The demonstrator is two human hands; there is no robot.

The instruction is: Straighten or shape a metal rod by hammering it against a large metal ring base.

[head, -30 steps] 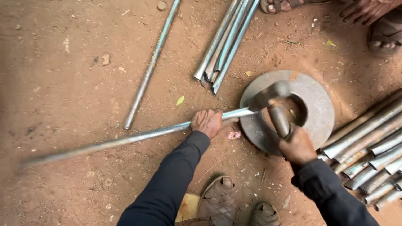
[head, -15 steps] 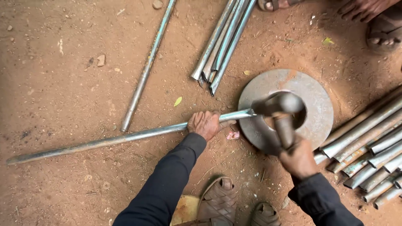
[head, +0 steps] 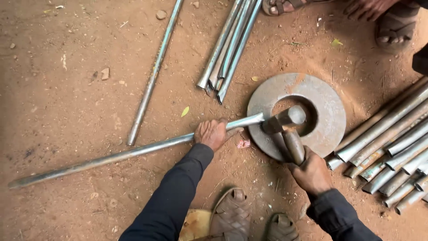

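The left hand is clamped around a long metal pipe that lies across the dirt floor, its flattened end resting on the rim of a heavy steel ring plate. The right hand is closed on the handle of a hammer, whose head sits on or just above the pipe's end; contact is hard to judge. A bundle of pipes lies beyond the plate, a single pipe to its left, and a stack of short pipes on the right. Sandalled feet show below.
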